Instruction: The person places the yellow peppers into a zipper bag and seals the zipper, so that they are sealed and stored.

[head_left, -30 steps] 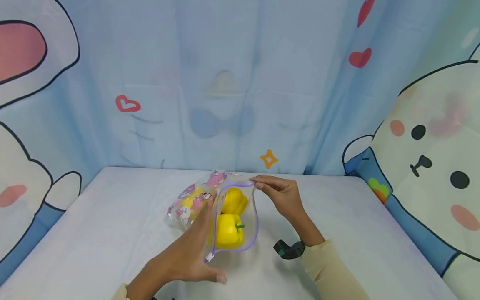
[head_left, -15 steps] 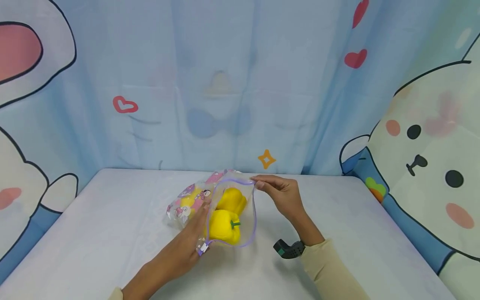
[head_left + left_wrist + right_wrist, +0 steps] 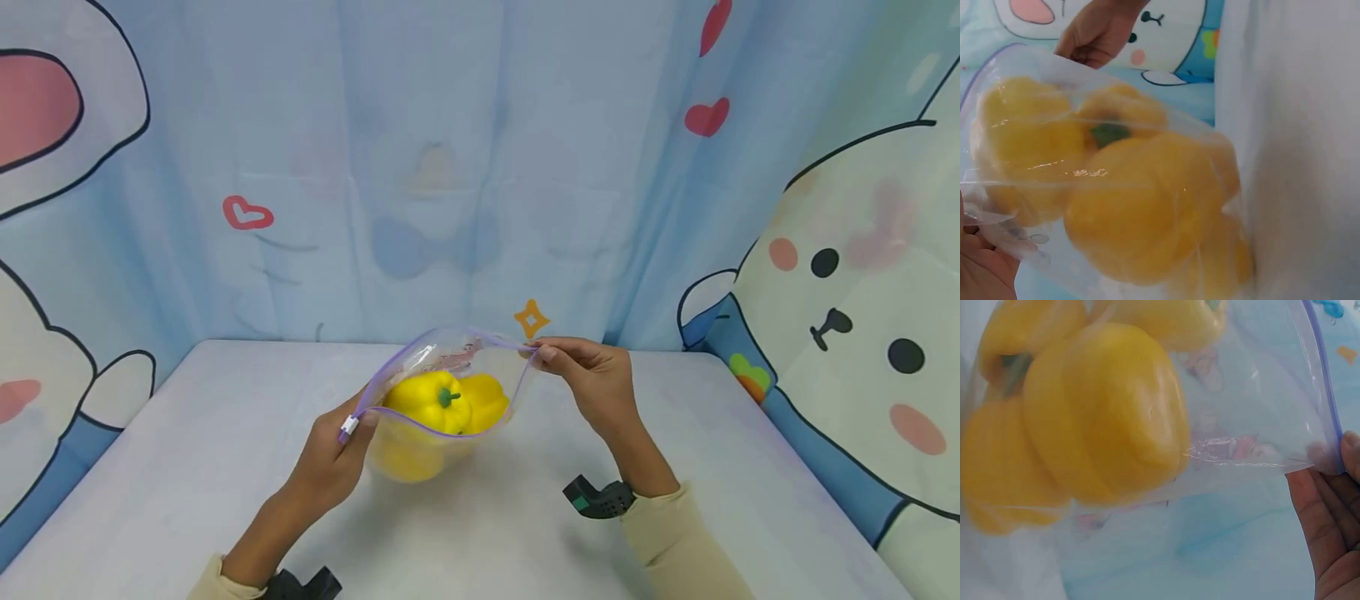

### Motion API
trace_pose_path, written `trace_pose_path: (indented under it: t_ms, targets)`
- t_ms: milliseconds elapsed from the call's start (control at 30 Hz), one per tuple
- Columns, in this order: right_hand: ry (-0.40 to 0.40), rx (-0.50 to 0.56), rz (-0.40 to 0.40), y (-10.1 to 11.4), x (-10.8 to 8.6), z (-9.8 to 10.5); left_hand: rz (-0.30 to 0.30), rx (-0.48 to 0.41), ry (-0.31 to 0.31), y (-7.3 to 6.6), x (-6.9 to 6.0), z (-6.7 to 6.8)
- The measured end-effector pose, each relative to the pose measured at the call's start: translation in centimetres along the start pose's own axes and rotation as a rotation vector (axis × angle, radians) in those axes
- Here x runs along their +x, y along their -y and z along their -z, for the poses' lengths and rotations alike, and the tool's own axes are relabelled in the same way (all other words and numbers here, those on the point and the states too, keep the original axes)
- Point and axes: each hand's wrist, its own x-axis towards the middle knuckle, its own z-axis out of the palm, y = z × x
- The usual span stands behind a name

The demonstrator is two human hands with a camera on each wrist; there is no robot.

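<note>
A clear zip bag (image 3: 480,362) with a purple zip edge hangs between my two hands, its mouth parted. Inside are several yellow bell peppers (image 3: 427,400), one with its green stem facing up. My left hand (image 3: 330,462) pinches the bag's left corner beside the white slider (image 3: 348,425). At the opposite corner, my right hand (image 3: 592,379) pinches the purple edge between thumb and fingers. Through the plastic, the left wrist view shows a large bell pepper (image 3: 1141,206) close up. In the right wrist view, a bell pepper (image 3: 1110,419) bulges against the bag wall.
The bag is over a table with a white cloth (image 3: 172,467). Behind the table hangs a blue curtain (image 3: 420,125) with cartoon figures. Black wrist cameras show at the left wrist (image 3: 303,586) and right wrist (image 3: 600,498).
My left hand has moved from around the bag's side to its slider corner. The bag has turned upright with its mouth facing up. My right hand keeps its pinch, slightly farther right.
</note>
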Motion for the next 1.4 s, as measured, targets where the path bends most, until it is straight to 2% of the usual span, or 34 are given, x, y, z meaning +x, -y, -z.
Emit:
trace_pose_path:
  t_ms: [233,300,433,500,633,767,900,1033,1300,1400]
  targets:
    - [-0.082,-0.076,0.054,3.5,0.0,0.5,0.17,-0.088,-0.154,-1.2,1.1,0.8]
    - [-0.085,-0.091,0.052,4.1,-0.1,0.9,0.183,-0.125,-0.158,-1.6,1.6,1.1]
    - [-0.067,-0.135,0.033,5.1,-0.1,1.9,0.21,-0.206,-0.109,-2.5,2.8,1.7]
    - [-0.058,-0.158,0.017,5.5,-0.2,2.3,0.254,-0.212,-0.1,-2.8,3.3,1.9]
    - [-0.047,-0.182,-0.033,5.7,-0.2,2.7,0.386,-0.173,-0.146,-2.8,3.9,2.0]
    - [-0.079,-0.198,-0.11,5.3,-0.2,2.6,0.473,-0.275,-0.184,-2.0,4.1,1.5]
    - [-0.121,-0.209,-0.166,4.7,-0.1,2.8,0.441,-0.391,-0.15,-0.9,3.5,0.9]
    - [-0.144,-0.237,-0.179,4.3,-0.1,3.1,0.395,-0.411,-0.119,-0.2,3.2,0.5]
    - [-0.142,-0.266,-0.171,4.2,-0.1,3.4,0.425,-0.399,-0.156,-0.3,3.3,0.5]
    - [-0.13,-0.327,-0.149,4.5,-0.2,3.5,0.437,-0.388,-0.18,-0.5,3.3,0.2]
